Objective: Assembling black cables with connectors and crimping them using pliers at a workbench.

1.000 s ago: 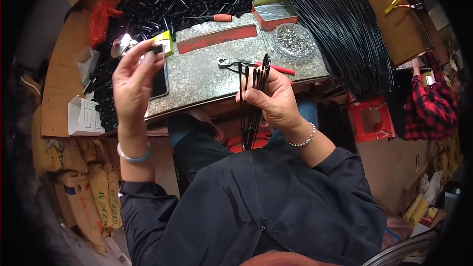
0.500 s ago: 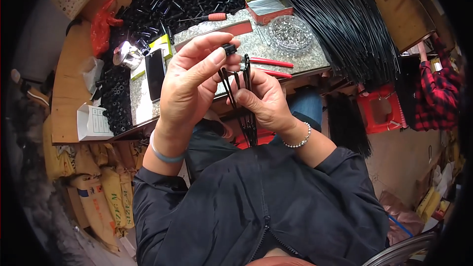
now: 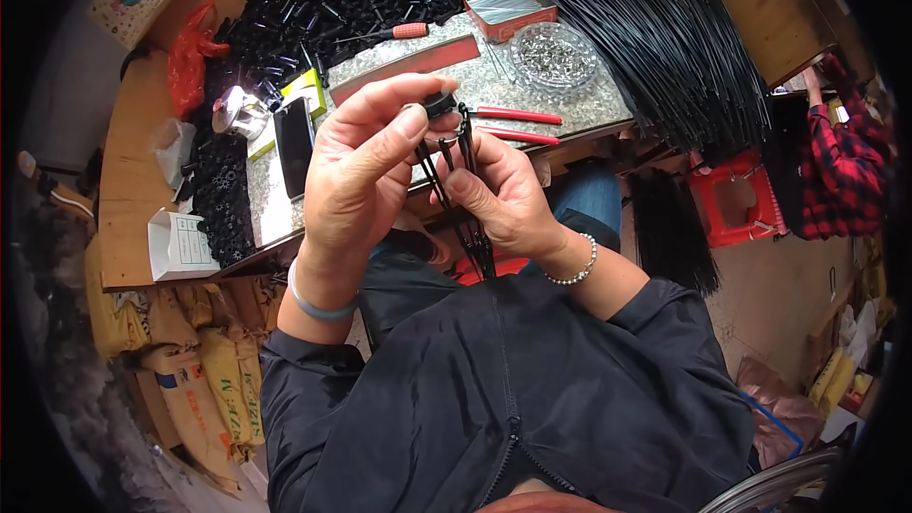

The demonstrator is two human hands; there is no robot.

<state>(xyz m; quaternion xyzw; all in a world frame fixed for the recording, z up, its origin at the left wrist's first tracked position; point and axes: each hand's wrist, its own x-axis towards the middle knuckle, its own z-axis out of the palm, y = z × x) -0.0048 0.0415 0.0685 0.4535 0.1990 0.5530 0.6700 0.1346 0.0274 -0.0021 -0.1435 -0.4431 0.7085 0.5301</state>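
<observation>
Pinched between the thumb and fingers of my left hand (image 3: 353, 147) is a small, round black plastic piece (image 3: 438, 104). My right hand (image 3: 508, 198), just beside it, is closed around several thin black rods (image 3: 472, 242) that look like umbrella ribs. Their looped tips stick up above my right thumb, and their lower lengths hang toward my lap. The tips and the round piece are close together; whether they are joined I cannot tell. Behind my right hand, red-handled pliers (image 3: 518, 115) lie on the table, their jaws hidden by it.
A pile of black plastic tubes (image 3: 351, 0) covers the far table. Nearby are a red-handled screwdriver (image 3: 409, 30), a tin of thin wires (image 3: 513, 24), a glass dish of small metal parts (image 3: 554, 59), long black rods (image 3: 655, 38) and a phone (image 3: 294, 147). Another person's plaid sleeve (image 3: 845, 171) shows at right.
The round black piece has tilted between my left fingers and shows more of its flat side. Both hands have shifted slightly, keeping their holds.
</observation>
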